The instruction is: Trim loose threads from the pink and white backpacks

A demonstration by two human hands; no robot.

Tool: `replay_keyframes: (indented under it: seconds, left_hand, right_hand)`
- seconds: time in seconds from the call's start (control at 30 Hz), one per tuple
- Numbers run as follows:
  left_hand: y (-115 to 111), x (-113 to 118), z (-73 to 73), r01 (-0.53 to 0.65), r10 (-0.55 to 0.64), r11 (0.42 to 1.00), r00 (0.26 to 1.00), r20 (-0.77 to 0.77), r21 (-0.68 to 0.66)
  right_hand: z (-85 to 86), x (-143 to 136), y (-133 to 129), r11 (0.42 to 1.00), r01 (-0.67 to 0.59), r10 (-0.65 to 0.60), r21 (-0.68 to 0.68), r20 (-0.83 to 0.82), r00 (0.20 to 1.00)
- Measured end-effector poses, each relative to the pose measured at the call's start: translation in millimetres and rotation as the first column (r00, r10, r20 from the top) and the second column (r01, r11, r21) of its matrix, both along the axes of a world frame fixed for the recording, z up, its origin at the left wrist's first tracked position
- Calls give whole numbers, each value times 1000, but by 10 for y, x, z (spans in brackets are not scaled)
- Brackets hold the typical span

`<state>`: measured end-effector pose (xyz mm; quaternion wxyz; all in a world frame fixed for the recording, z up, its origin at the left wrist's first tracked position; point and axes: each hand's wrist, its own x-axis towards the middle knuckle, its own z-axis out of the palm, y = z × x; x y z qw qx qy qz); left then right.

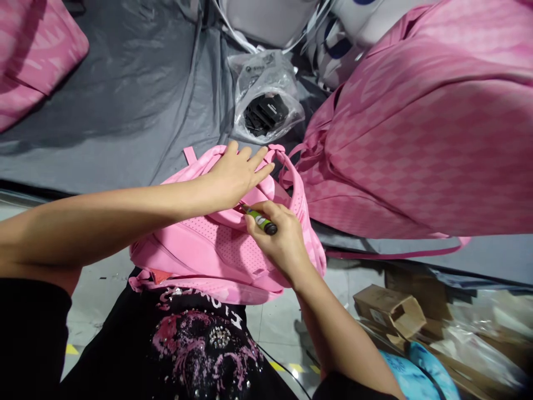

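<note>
A pink backpack (216,244) lies in front of my body at the table's edge, its dotted back panel and straps facing up. My left hand (237,172) rests flat across its upper part with the fingers spread. In my right hand (283,233) is a green pen-like tool (259,220) with a black end, pinched between thumb and fingers. Its tip points at the pink fabric just below my left hand. Whether the tip touches the fabric I cannot tell.
A clear plastic bag (268,94) of black parts sits beyond the backpack. To the right stands a large pink checkered backpack (433,150); another pink bag (37,55) is far left. White bags (270,22) line the back. Below right are an open cardboard box (389,311) and plastic wrap.
</note>
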<state>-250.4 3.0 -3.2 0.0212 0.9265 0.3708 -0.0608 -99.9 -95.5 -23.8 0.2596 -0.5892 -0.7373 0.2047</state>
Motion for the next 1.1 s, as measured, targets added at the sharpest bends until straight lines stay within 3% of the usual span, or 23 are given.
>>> replay_keyframes:
  seconds: [0.1,0.53,0.83,1.1]
  left_hand:
    - [-3,0,16,-5,5,1000,1000,7,-7]
    - [5,0,-18,5,-5,1000,1000,-3,18]
    - [-17,7,41,8,-6,999,999,-39,45]
    - [-20,10,50,4,-1,999,998,-58,51]
  right_hand:
    - [7,4,-4,999,-45,45,0,-39,998]
    - [51,-52,-41,998,-2,2,57,0,1000]
    - [20,-94,-47,994,39,-40,104,6,999]
    - [15,-74,-56,997,64,-63,53,-22,998]
